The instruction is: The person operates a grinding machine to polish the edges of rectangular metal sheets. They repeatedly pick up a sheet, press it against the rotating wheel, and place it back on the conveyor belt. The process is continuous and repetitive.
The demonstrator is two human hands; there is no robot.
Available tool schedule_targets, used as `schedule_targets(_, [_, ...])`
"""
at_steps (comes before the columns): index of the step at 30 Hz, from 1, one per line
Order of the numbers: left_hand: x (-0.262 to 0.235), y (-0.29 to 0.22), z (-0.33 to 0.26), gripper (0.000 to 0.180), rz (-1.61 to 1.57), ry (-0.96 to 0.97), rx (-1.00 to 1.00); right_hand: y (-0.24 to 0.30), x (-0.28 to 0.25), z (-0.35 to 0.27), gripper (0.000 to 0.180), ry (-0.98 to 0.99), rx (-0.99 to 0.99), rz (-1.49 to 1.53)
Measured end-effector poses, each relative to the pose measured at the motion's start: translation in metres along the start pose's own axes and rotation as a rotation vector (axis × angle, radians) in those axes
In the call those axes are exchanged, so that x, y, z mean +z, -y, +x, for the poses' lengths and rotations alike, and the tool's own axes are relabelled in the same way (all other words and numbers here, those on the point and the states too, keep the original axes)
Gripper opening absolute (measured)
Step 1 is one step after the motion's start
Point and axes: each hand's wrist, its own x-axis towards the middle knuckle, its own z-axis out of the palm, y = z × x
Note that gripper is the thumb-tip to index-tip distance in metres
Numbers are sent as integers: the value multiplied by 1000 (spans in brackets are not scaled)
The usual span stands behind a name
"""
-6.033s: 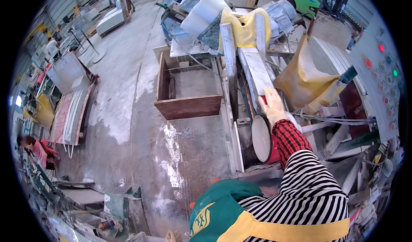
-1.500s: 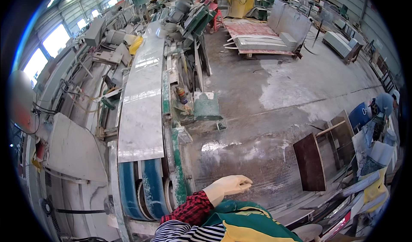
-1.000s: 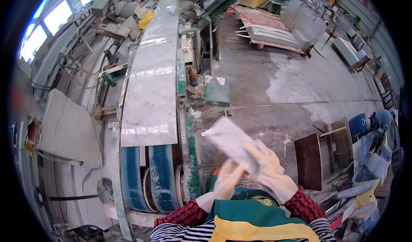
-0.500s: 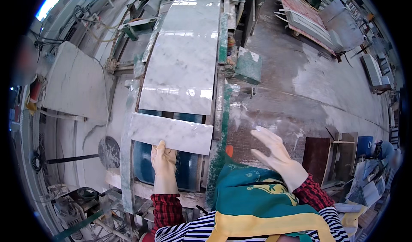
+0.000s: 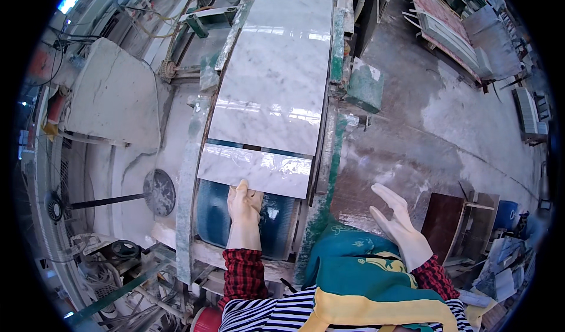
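Presently: left hand (image 5: 243, 205), fingers flat against small marble tile (image 5: 254, 170) on blue conveyor belt (image 5: 215, 214); right hand (image 5: 399, 223) spread wide, empty.

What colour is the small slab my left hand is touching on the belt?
The small slab is white marble with faint grey veining, seen in the head view.
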Motion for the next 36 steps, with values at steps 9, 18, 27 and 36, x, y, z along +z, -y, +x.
schedule_targets(9, [16,0,2,46,94,-8,9,-12,5,-2,48,6,18,26])
schedule_targets(18, [9,2,16,47,114,49,-18,-13,5,-8,47,70,96,60])
schedule_targets(27, [31,-12,5,27,553,-63,-36,-30,-4,-26,42,58,103,161])
schedule_targets(36, [26,-33,20,25,934,-264,-127,-36,-6,-46,42,80,121,272])
